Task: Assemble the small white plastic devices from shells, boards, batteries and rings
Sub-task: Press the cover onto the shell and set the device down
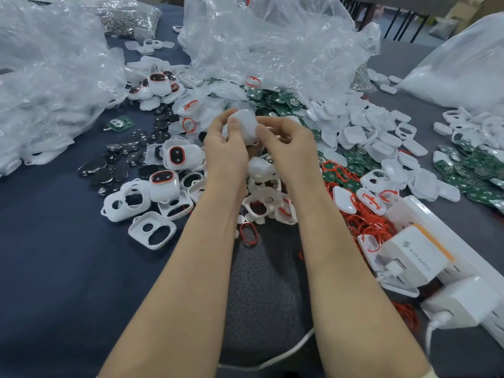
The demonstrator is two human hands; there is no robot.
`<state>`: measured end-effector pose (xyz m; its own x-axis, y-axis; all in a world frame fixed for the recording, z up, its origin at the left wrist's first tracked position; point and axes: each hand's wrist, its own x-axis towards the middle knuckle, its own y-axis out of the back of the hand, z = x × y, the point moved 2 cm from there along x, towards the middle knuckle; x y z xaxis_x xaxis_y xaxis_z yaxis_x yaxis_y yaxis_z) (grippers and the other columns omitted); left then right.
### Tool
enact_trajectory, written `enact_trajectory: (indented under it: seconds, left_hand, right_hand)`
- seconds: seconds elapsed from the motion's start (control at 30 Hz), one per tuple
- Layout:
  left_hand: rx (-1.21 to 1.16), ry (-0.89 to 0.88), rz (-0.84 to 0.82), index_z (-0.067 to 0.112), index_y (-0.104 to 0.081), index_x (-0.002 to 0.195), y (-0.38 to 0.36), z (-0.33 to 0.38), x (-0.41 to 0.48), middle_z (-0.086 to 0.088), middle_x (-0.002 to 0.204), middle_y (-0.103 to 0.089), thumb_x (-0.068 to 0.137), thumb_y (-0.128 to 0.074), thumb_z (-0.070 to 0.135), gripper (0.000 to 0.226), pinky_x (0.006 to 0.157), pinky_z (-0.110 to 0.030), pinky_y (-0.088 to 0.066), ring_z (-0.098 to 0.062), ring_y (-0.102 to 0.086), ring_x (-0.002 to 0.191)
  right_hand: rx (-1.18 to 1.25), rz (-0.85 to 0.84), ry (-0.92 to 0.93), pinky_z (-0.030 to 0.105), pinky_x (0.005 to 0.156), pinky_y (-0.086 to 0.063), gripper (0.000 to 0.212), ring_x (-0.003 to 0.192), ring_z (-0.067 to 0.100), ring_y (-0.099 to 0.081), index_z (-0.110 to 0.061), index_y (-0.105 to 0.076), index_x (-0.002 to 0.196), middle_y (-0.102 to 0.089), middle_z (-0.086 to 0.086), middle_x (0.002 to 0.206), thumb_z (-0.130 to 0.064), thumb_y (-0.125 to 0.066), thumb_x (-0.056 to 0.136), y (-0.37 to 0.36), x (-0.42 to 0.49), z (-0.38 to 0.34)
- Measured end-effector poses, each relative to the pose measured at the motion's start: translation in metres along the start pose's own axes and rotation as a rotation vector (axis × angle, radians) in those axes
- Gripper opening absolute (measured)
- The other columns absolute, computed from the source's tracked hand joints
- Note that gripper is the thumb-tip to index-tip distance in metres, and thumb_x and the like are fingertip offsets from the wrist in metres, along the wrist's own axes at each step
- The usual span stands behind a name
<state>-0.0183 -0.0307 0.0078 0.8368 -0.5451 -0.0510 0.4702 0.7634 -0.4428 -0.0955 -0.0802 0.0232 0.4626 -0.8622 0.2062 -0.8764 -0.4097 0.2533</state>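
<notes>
Over counter [54, 241] middle, white device shell [243, 126] held up between both hands. Left hand [225, 150] pinches its left side with the thumb on top, right hand [289, 148] grips the right side, likely pressing halves shut. Just left: finished devices [174, 155] with red-ringed windows, probably set aside. Coin batteries [94, 167] further left, empty front shells [152, 232] toward near edge. Green boards [274, 100] behind hands, red rings [364, 225] right, all in easy reach. Clear bags [267, 36] along far edge.
</notes>
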Motion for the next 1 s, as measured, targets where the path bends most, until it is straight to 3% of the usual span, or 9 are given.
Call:
enact_trajectory:
  seconds: [0.07, 0.17, 0.33, 0.43, 0.5, 0.6, 0.7, 0.83, 1.0]
  left_hand:
    - [0.045, -0.007, -0.024, 0.016, -0.05, 0.105, -0.002, -0.001, -0.001, -0.011, 0.098, -0.062, 0.103, -0.044, 0.019, 0.007, 0.074, -0.037, -0.058, -0.022, -0.064, 0.085]
    - [0.045, 0.023, -0.103, 0.01, -0.049, 0.109, -0.003, -0.002, -0.001, -0.01, 0.094, -0.065, 0.102, -0.045, 0.021, 0.014, 0.08, -0.034, -0.057, -0.021, -0.065, 0.085]
    - [0.007, 0.066, -0.294, 0.007, -0.051, 0.11, -0.008, 0.0, -0.01, -0.013, 0.097, -0.067, 0.1, -0.047, 0.005, 0.011, 0.091, -0.033, -0.055, -0.023, -0.066, 0.091]
    - [0.062, 0.035, -0.285, 0.0, -0.051, 0.118, -0.006, 0.003, -0.009, -0.021, 0.106, -0.067, 0.1, -0.046, 0.005, 0.019, 0.096, -0.038, -0.052, -0.03, -0.066, 0.101]
    - [0.152, -0.009, -0.26, -0.002, -0.054, 0.12, -0.005, 0.003, -0.006, -0.022, 0.107, -0.067, 0.101, -0.046, 0.007, 0.023, 0.094, -0.037, -0.054, -0.031, -0.066, 0.102]
    - [0.192, -0.052, -0.26, -0.005, -0.061, 0.115, -0.002, 0.002, -0.008, -0.018, 0.094, -0.069, 0.1, -0.048, 0.008, 0.024, 0.08, -0.03, -0.059, -0.022, -0.069, 0.085]
    - [0.161, -0.055, -0.208, -0.004, -0.064, 0.106, -0.002, 0.0, -0.008, -0.013, 0.082, -0.071, 0.097, -0.056, 0.013, 0.021, 0.074, -0.029, -0.059, -0.02, -0.071, 0.075]
    - [0.16, 0.018, -0.202, 0.002, -0.055, 0.106, -0.006, -0.007, -0.011, -0.018, 0.091, -0.072, 0.096, -0.058, 0.013, 0.015, 0.087, -0.041, -0.057, -0.03, -0.071, 0.089]
    - [0.24, 0.016, -0.136, 0.015, -0.052, 0.087, -0.005, -0.008, -0.008, -0.021, 0.09, -0.071, 0.095, -0.058, 0.012, 0.011, 0.09, -0.052, -0.054, -0.036, -0.07, 0.091]
  right_hand:
    - [0.127, -0.036, -0.104, 0.024, 0.073, -0.054, 0.01, 0.076, 0.013, -0.061, -0.019, -0.064, 0.1, -0.065, 0.004, 0.087, -0.016, -0.064, 0.091, 0.004, 0.003, 0.006]
    - [0.4, -0.166, -0.257, 0.022, 0.071, -0.057, 0.016, 0.075, 0.014, -0.065, -0.008, -0.061, 0.11, -0.067, 0.007, 0.088, -0.014, -0.057, 0.096, 0.005, 0.006, 0.01]
    - [0.427, -0.108, -0.266, 0.034, 0.084, -0.057, 0.012, 0.088, 0.022, -0.065, -0.004, -0.06, 0.096, -0.065, 0.019, 0.101, -0.014, -0.054, 0.097, 0.01, 0.01, 0.015]
    - [0.486, -0.119, -0.27, 0.031, 0.08, -0.058, 0.012, 0.086, 0.022, -0.066, -0.001, -0.06, 0.094, -0.066, 0.02, 0.1, -0.012, -0.054, 0.097, 0.009, 0.009, 0.016]
    - [0.466, -0.132, -0.265, 0.028, 0.077, -0.058, 0.013, 0.081, 0.018, -0.068, -0.001, -0.063, 0.098, -0.068, 0.016, 0.094, -0.011, -0.056, 0.096, 0.01, 0.01, 0.017]
    - [0.395, -0.167, -0.216, 0.031, 0.082, -0.056, 0.017, 0.084, 0.017, -0.066, -0.004, -0.063, 0.108, -0.069, 0.013, 0.098, -0.013, -0.056, 0.096, 0.013, 0.011, 0.017]
    - [0.424, -0.186, -0.195, 0.029, 0.077, -0.056, 0.013, 0.08, 0.017, -0.068, -0.005, -0.064, 0.101, -0.069, 0.011, 0.092, -0.012, -0.054, 0.097, 0.012, 0.011, 0.017]
    - [0.377, -0.065, -0.177, 0.04, 0.081, -0.056, 0.017, 0.089, 0.03, -0.065, 0.0, -0.061, 0.109, -0.067, 0.02, 0.101, -0.01, -0.052, 0.098, 0.007, 0.014, 0.019]
    - [0.225, 0.003, -0.139, 0.054, 0.092, -0.051, 0.015, 0.1, 0.04, -0.065, -0.004, -0.064, 0.1, -0.068, 0.024, 0.103, -0.012, -0.052, 0.097, -0.001, 0.011, 0.018]
